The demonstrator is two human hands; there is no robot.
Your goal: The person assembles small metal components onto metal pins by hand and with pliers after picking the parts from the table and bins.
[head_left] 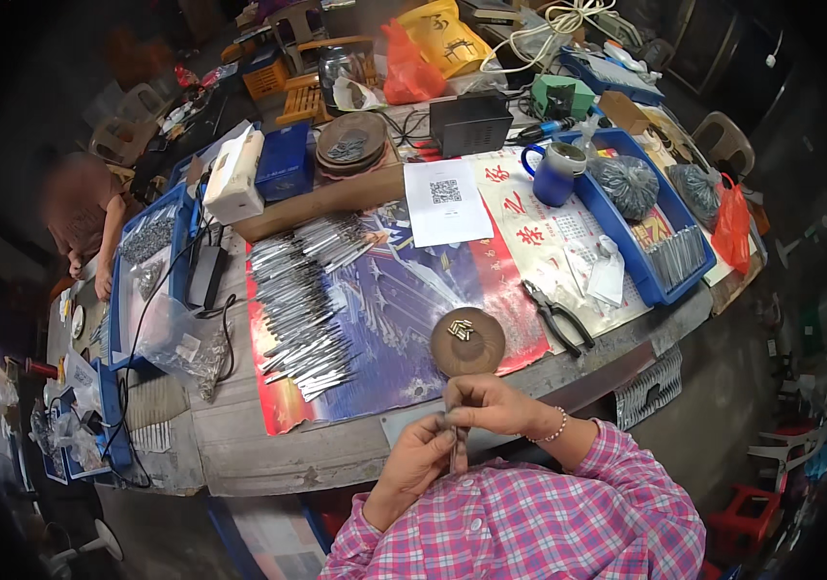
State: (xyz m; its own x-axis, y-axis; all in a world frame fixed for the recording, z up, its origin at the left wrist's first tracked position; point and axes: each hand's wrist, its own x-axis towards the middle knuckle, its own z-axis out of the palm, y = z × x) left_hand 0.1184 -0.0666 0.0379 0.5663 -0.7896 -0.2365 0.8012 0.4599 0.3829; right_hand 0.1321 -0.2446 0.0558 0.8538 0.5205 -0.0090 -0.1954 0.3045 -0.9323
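We've got both hands off the bench's near edge: left hand (420,454) and right hand (491,404) pinched shut on one thin metal rod (459,440), long axis upright. Finished rods (307,309) pile toward the bench's left; few small pieces wait in the brown dish (468,341) — well along, we'd judge.

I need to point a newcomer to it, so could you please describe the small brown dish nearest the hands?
On the workbench, find the big colourful poster. At its near edge, just beyond the left hand and right hand, sits the round brown dish. Unlike the stacked brown dishes at the far side, it holds few small metal pieces.
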